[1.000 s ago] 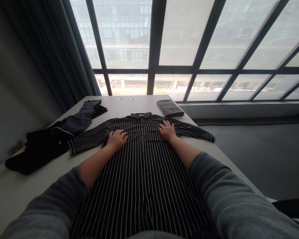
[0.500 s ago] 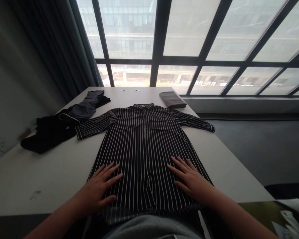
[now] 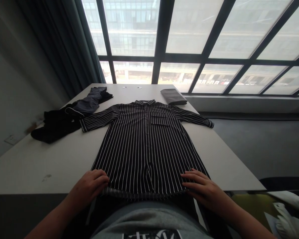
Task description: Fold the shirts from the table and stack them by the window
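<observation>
A black shirt with white stripes [image 3: 142,146] lies spread front up, its collar toward the window and its sleeves out to both sides. The buttoned front runs down the middle, with a small crease low on it. At the lower left corner, my left hand [image 3: 91,184] has its fingers curled over the hem; its thumb is hidden. On the lower right side of the shirt rests my right hand [image 3: 201,186], fingers stretched out and slightly apart over the cloth near the hem. The hem hangs a little over the near table edge, close to my body.
The shirt lies on a white table [image 3: 229,166]. Dark clothes [image 3: 57,122] are heaped at the left edge, touching or close to the left sleeve. A folded grey cloth [image 3: 173,96] lies at the far right. Beyond stand a curtain [image 3: 52,43] and a window. A green chair [image 3: 251,205] is at right.
Both hands have slid down the shirt toward me, to the hem. The left fingers were spread flat and are now curled; the right fingers are less spread. The view has shifted slightly.
</observation>
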The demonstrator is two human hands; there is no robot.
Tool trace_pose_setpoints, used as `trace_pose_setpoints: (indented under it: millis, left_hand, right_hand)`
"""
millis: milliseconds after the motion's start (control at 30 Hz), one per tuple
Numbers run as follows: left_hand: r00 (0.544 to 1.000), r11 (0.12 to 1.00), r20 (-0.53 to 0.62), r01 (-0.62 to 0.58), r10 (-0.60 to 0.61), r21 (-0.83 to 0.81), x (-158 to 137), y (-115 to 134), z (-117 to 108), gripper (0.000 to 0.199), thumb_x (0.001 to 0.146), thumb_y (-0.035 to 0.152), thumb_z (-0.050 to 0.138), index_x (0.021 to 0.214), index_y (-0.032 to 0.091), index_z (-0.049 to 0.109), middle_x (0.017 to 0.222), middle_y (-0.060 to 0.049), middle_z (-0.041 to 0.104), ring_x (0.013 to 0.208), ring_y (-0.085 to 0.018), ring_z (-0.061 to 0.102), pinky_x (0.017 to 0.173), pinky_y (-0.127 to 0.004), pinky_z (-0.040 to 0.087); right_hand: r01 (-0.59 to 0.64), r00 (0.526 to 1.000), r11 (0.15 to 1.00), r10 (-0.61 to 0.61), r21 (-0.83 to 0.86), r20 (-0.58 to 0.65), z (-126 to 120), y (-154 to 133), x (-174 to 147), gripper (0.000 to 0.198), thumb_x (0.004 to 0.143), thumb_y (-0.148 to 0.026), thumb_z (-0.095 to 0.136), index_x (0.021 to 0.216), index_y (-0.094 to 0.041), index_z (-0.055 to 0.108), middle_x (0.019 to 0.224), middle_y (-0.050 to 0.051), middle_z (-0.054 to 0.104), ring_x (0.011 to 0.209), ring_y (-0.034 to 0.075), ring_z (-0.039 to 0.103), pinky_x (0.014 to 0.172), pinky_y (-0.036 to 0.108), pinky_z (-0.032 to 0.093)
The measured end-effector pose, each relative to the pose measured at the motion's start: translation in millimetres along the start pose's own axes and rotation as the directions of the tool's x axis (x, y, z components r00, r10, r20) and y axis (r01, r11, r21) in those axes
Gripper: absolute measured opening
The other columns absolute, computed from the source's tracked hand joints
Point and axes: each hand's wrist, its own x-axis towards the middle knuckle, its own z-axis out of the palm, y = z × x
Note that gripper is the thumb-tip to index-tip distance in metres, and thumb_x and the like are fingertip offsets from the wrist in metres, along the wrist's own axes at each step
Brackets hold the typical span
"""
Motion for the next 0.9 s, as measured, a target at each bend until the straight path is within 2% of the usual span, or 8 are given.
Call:
trace_pose_setpoints:
  millis: [133, 233, 333, 533, 600, 700, 800, 900]
  left_hand:
    - [0.999, 0.999, 0.02, 0.042, -0.041, -0.034, 6.6, 15.5, -4.1, 0.033, 0.109, 0.036, 0.041, 0.096, 0.024, 0.068, 0.097, -0.006, 0.071, 0.085, -0.02, 0.064, 0.078, -0.032, 0.05]
    - [0.997, 0.995, 0.051, 0.068, -0.064, -0.076, 11.0, 26.0, -9.9, 0.031, 0.108, 0.035, 0.041, 0.094, 0.025, 0.067, 0.096, -0.006, 0.07, 0.085, -0.02, 0.065, 0.079, -0.031, 0.052]
    - [0.995, 0.992, 0.085, 0.065, -0.056, -0.111, 11.0, 30.9, -12.0, 0.031, 0.106, 0.034, 0.04, 0.093, 0.025, 0.066, 0.093, -0.006, 0.07, 0.083, -0.02, 0.065, 0.078, -0.031, 0.053]
    - [0.963, 0.99, 0.269, 0.053, -0.017, -0.129, 9.4, 34.5, -11.8, 0.021, 0.101, 0.029, 0.048, 0.096, 0.028, 0.067, 0.091, -0.001, 0.07, 0.079, -0.017, 0.068, 0.072, -0.026, 0.051]
    - [0.963, 0.985, 0.262, 0.098, -0.059, -0.139, 12.5, 33.5, -15.3, 0.023, 0.103, 0.034, 0.047, 0.1, 0.028, 0.069, 0.093, -0.001, 0.072, 0.08, -0.017, 0.069, 0.072, -0.026, 0.051]
    - [0.967, 0.97, 0.146, 0.223, -0.207, -0.1, 21.2, 18.3, -22.4, 0.032, 0.104, 0.044, 0.044, 0.102, 0.027, 0.071, 0.097, -0.003, 0.075, 0.086, -0.02, 0.071, 0.078, -0.029, 0.054]
    - [0.895, 0.895, -0.019, 0.447, -0.447, 0.009, 35.9, -20.8, -31.7, 0.039, 0.101, 0.05, 0.042, 0.104, 0.025, 0.072, 0.105, -0.008, 0.075, 0.094, -0.025, 0.071, 0.084, -0.035, 0.056]
    - [0.701, 0.696, -0.184, 0.711, -0.689, 0.098, 61.1, -76.2, -45.7, 0.047, 0.101, 0.049, 0.038, 0.124, 0.021, 0.068, 0.121, -0.014, 0.072, 0.105, -0.031, 0.071, 0.089, -0.041, 0.055]
  right_hand:
    - [0.016, 0.994, 1.0, -0.018, -0.018, -0.106, -0.3, -11.7, -1.5, 0.022, 0.103, -0.033, 0.062, 0.115, -0.029, 0.079, 0.128, 0.007, 0.071, 0.128, 0.024, 0.064, 0.114, 0.048, 0.056]
    - [-0.041, 0.985, 0.998, 0.049, 0.054, -0.168, -7.6, -24.7, 1.6, 0.024, 0.106, -0.03, 0.054, 0.109, -0.024, 0.077, 0.114, 0.009, 0.073, 0.108, 0.019, 0.07, 0.096, 0.036, 0.064]
    - [-0.084, 0.977, 0.992, 0.102, 0.099, -0.189, -18.0, -34.8, 5.8, 0.025, 0.107, -0.029, 0.049, 0.106, -0.022, 0.073, 0.105, 0.01, 0.072, 0.094, 0.017, 0.071, 0.082, 0.029, 0.063]
    - [-0.032, 0.996, 0.996, 0.025, 0.081, 0.082, -36.5, -41.4, 13.2, 0.022, 0.104, -0.026, 0.052, 0.101, -0.02, 0.073, 0.1, 0.007, 0.069, 0.087, 0.014, 0.068, 0.075, 0.024, 0.056]
    - [-0.035, 0.989, 0.998, 0.026, 0.057, 0.145, -41.4, -41.2, 19.0, 0.02, 0.103, -0.026, 0.054, 0.103, -0.021, 0.073, 0.099, 0.007, 0.069, 0.086, 0.014, 0.067, 0.076, 0.024, 0.055]
    - [-0.032, 0.986, 0.999, 0.028, 0.019, 0.163, -45.9, -37.5, 35.7, 0.025, 0.105, -0.028, 0.05, 0.105, -0.02, 0.074, 0.101, 0.008, 0.069, 0.089, 0.015, 0.066, 0.079, 0.027, 0.056]
    - [-0.01, 0.983, 1.0, 0.009, 0.008, 0.184, -42.7, -29.5, 57.7, 0.027, 0.106, -0.032, 0.052, 0.113, -0.022, 0.076, 0.117, 0.009, 0.069, 0.11, 0.02, 0.066, 0.096, 0.034, 0.058]
    - [-0.053, 0.984, 0.998, 0.059, -0.036, 0.171, -28.1, -18.9, 74.6, 0.037, 0.102, -0.042, 0.061, 0.136, -0.031, 0.071, 0.151, 0.008, 0.053, 0.145, 0.03, 0.048, 0.119, 0.051, 0.048]
